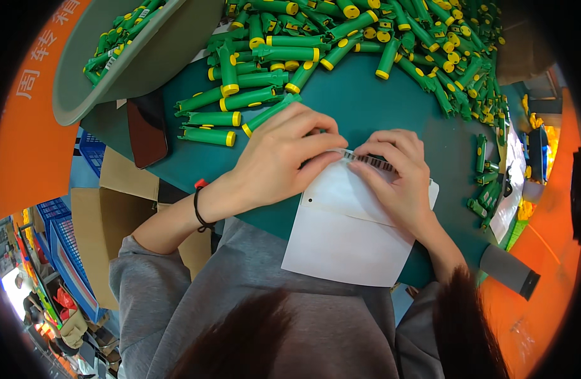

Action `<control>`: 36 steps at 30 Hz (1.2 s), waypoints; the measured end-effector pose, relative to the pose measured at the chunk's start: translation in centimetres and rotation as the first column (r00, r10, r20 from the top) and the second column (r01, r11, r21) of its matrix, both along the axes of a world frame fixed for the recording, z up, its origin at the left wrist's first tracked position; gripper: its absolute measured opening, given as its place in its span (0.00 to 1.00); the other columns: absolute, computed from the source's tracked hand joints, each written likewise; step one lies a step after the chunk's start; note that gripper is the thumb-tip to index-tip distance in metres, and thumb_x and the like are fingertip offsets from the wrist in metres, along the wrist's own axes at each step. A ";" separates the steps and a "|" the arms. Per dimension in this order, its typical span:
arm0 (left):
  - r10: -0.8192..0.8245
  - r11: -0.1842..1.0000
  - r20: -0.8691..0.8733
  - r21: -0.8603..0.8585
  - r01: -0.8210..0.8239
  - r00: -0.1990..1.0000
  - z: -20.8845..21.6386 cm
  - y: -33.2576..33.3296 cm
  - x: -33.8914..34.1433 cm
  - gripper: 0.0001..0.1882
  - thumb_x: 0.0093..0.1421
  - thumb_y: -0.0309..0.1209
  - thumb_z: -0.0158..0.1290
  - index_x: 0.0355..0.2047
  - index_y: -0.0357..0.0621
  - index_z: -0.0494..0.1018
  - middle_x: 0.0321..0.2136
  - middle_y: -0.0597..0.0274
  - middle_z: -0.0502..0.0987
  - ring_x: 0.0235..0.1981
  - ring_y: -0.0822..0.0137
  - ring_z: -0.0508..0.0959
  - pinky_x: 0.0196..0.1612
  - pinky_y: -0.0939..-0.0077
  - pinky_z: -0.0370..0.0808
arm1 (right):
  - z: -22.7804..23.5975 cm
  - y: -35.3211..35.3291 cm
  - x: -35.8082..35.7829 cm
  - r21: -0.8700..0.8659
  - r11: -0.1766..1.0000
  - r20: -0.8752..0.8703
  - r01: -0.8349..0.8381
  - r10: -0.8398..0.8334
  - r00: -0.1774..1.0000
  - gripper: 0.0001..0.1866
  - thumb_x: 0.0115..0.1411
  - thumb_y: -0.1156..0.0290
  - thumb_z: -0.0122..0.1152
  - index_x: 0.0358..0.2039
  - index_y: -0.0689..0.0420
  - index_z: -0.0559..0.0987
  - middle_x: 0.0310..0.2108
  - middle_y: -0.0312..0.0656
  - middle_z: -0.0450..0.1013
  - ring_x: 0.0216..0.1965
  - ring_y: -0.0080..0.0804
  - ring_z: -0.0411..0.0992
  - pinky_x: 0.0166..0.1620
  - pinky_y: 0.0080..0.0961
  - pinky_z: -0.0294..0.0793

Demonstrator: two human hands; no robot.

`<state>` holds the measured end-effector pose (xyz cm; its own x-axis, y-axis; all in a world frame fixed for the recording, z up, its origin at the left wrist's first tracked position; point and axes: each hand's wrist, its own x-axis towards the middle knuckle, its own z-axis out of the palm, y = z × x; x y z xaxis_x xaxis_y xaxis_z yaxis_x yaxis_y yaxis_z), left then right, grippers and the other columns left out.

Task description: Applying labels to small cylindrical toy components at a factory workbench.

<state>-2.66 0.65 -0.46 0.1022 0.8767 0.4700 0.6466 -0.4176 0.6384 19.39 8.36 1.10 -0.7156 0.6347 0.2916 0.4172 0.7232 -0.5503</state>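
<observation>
A white paper sheet [344, 246], with a second white layer over its upper part, hangs over the near edge of the green table. Along its bent top edge runs a strip of small black marks [378, 163], perhaps labels. My left hand [281, 151] pinches the upper left end of this edge between thumb and fingers. My right hand [398, 170] grips the same edge further right, thumb in front and fingers behind. Just beyond my left hand lie green plastic tubes [205, 136] with yellow end caps. Whether a label is between my left fingertips is hidden.
A large pile of green tubes [341, 28] covers the table's far side. At upper left a grey-green basin [142, 63] holds more, beside a dark flat phone-like object [145, 129]. A grey cylinder [508, 271] lies right; an open cardboard box [91, 221] stands left.
</observation>
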 end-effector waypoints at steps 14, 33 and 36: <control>0.077 0.988 0.085 0.124 -0.088 0.993 -0.1 0.4 0.7 0.09 0.53 0.25 0.66 0.34 0.43 0.79 0.34 0.63 0.78 0.36 0.60 0.77 0.37 0.68 0.75 | 1.2 3.7 -1.7 -0.310 0.934 -0.224 0.176 -0.251 0.942 0.17 0.57 0.70 0.72 0.44 0.60 0.75 0.40 0.37 0.73 0.39 0.26 0.69 0.42 0.22 0.70; -0.012 0.993 0.311 0.115 -0.025 0.950 4.9 0.8 2.9 0.05 0.58 0.23 0.62 0.34 0.40 0.78 0.36 0.60 0.81 0.40 0.63 0.77 0.47 0.71 0.69 | 2.5 -0.4 2.4 -0.698 0.709 -0.445 -0.105 -0.314 0.839 0.19 0.60 0.87 0.61 0.52 0.68 0.75 0.54 0.47 0.71 0.52 0.34 0.75 0.55 0.30 0.78; -0.058 0.997 0.321 0.059 0.041 0.945 5.1 0.7 3.8 0.06 0.58 0.23 0.62 0.35 0.40 0.78 0.37 0.60 0.81 0.40 0.63 0.77 0.47 0.71 0.69 | 2.5 -1.4 2.9 -0.575 0.803 -0.533 -0.156 -0.223 0.816 0.21 0.58 0.89 0.64 0.52 0.67 0.76 0.51 0.47 0.73 0.52 0.36 0.76 0.56 0.33 0.80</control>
